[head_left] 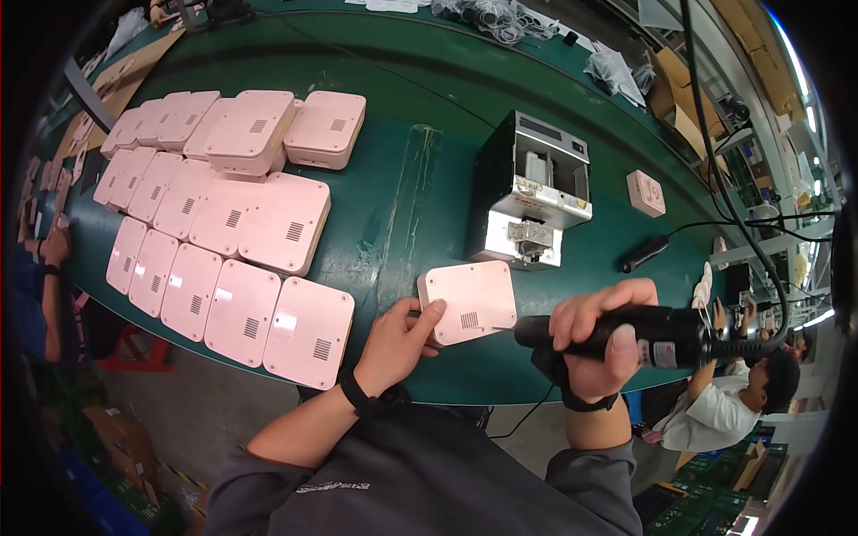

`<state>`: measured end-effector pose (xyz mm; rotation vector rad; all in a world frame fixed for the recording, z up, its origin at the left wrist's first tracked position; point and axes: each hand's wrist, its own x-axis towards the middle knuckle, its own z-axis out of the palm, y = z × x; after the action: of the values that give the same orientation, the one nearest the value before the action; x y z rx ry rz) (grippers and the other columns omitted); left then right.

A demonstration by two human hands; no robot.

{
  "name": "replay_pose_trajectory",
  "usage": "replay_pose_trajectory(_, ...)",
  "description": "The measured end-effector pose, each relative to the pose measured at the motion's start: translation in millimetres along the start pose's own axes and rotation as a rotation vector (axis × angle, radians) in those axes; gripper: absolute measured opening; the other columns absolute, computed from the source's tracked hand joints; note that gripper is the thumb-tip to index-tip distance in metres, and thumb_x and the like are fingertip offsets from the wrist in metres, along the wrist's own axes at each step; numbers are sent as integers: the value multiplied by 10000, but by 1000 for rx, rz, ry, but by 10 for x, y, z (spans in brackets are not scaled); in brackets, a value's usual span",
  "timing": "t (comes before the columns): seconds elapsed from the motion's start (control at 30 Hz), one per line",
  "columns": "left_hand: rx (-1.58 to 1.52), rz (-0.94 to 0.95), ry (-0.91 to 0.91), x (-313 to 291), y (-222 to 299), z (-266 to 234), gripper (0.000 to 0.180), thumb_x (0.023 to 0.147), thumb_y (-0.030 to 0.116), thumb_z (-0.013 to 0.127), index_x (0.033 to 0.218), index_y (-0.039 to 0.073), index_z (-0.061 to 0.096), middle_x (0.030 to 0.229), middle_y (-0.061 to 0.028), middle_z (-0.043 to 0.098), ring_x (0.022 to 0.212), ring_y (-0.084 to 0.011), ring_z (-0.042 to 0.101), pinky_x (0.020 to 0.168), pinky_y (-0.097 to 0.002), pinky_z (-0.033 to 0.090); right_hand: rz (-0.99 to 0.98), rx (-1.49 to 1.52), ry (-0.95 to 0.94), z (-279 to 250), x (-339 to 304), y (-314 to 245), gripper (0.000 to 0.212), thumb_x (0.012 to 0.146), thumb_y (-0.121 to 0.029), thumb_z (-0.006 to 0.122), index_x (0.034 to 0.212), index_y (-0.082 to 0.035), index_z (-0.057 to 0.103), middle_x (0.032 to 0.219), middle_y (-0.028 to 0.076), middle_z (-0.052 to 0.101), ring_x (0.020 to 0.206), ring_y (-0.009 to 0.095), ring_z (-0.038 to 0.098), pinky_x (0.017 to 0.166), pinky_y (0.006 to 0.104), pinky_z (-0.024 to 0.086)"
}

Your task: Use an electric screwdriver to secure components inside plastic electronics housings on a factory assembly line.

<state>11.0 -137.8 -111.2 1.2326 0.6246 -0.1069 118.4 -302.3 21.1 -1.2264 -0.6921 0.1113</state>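
A pink square plastic housing [469, 299] with a slotted vent and corner screw holes lies in front of me on the green bench. My left hand [399, 338] grips its left edge, thumb on top and fingers at the side. In my right hand [601, 339] is a black electric screwdriver [657, 338], held nearly level. Its thin bit points left, and the tip is at the housing's lower right corner. Whether a screw sits under the bit is too small to tell. Behind the housing stands a black and silver screw feeder [534, 192].
Rows of similar pink housings [228, 308] cover the left of the bench, some stacked. A second black screwdriver [643, 255] and a small pink box [645, 193] lie right of the feeder. A black cable [715, 170] hangs at the right. People sit on both sides.
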Motion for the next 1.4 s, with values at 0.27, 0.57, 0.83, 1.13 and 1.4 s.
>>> replay_pose_trajectory(0.27,-37,20,17,26,-74,19,554,970,427,603,1146,-98,580,854,-164,695,736,-187,700,631,-281,580,45,-14,-44,32,-101,39,404,890,-367,647,1027,-81,397,680,55,524,516,175,524,554,348,470)
replay_pose_trajectory(0.57,-72,-8,40,11,-45,17,579,959,444,612,1128,-110,591,854,-176,705,725,-199,713,638,-273,577,116,-4,-86,100,-191,107,451,854,-370,709,995,-96,379,691,51,537,532,166,523,562,337,470)
replay_pose_trajectory(0.83,-62,33,31,32,-98,19,565,959,431,619,1118,-110,584,865,-181,707,733,-204,716,647,-273,580,125,20,-66,134,-55,131,382,889,-319,667,1029,-74,410,672,48,515,516,169,511,546,339,465)
replay_pose_trajectory(1.13,-79,12,3,25,-76,32,578,959,435,620,1130,-115,571,890,-193,703,757,-214,720,664,-280,590,-228,-161,182,-197,696,249,240,953,-255,551,1050,-53,464,671,67,509,486,170,487,510,337,444)
replay_pose_trajectory(1.4,-89,6,7,19,-101,9,598,954,445,625,1143,-119,560,894,-191,700,771,-203,715,657,-282,592,-10,10,96,-11,333,171,300,939,-311,591,1039,-66,449,663,66,518,485,170,499,521,341,452)
